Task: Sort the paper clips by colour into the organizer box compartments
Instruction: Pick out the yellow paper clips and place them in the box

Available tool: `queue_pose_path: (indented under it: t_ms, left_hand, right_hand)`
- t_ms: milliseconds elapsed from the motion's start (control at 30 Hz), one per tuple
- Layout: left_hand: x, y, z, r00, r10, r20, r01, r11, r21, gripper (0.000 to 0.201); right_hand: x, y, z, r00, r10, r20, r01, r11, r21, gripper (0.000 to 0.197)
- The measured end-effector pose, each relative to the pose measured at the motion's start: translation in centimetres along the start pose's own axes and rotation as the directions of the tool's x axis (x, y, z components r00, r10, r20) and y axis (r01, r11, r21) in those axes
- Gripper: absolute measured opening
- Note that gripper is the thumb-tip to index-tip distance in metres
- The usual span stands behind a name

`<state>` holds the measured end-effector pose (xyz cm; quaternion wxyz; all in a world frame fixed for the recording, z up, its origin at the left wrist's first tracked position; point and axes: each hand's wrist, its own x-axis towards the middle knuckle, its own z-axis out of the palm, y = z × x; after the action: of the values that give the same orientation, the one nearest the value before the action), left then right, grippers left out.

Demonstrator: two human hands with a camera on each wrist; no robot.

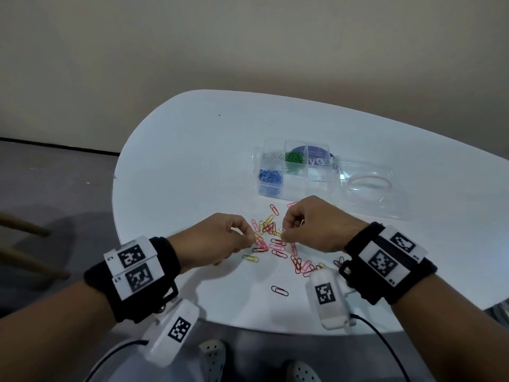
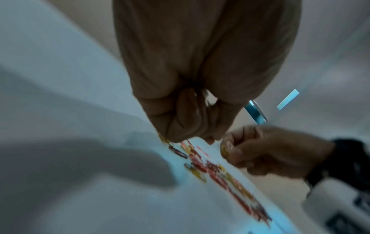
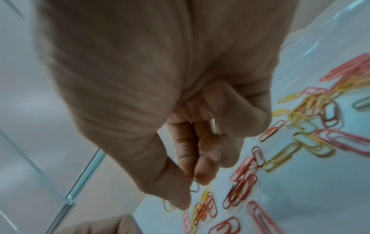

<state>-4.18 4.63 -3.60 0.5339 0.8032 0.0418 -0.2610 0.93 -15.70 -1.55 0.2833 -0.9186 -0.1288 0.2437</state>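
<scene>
Loose paper clips in pink, yellow, red and dark colours lie in a pile on the white table, also seen as clips and a blurred pile. My left hand has curled fingers, its tips pinching at a clip on the pile's left edge. My right hand pinches a small pale clip between thumb and fingertips just above the pile. Behind it stands the clear organizer box, holding green clips, blue clips and white clips.
The box's clear lid lies open to the right with a pink rubber band on it. A lone dark clip lies near the front table edge. Wooden chair legs stand on the floor at left.
</scene>
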Motion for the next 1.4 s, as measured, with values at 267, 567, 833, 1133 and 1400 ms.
queue_pose_path:
  t_ms: [267,567,833,1133,1400]
  left_hand:
    - [0.6,0.2,1.0,0.981,0.193,0.005,-0.142,0.707,0.693,0.011]
    - [2.2,3.2,0.5,0.991,-0.127,0.036,0.121,0.985,0.123,0.027]
    - [6.0,5.8,2.5,0.976,-0.022,0.215,0.198,0.491,-0.848,0.015]
    - [8.5,5.1,1.4,0.987,-0.101,0.124,0.146,0.25,-0.957,0.034]
    - [10.2,8.2,1.5,0.961,-0.143,-0.238,-0.138,0.5,-0.855,0.012]
  right_hand:
    - [-0.5,-0.1,0.0,0.999,0.027,0.021,-0.031,0.982,0.188,0.013]
    - [-1.1,-0.2,-0.7,0.998,-0.011,-0.068,0.042,0.876,0.481,0.021]
    - [-0.3,-2.5,-2.6,0.968,-0.14,-0.209,0.204,0.923,0.325,0.006]
    - [9.5,-2.9,-6.7,0.892,0.022,-0.451,0.115,0.955,0.273,0.019]
    - [8.4,1.4,-7.0,0.763,0.172,-0.624,0.116,0.912,0.393,0.025]
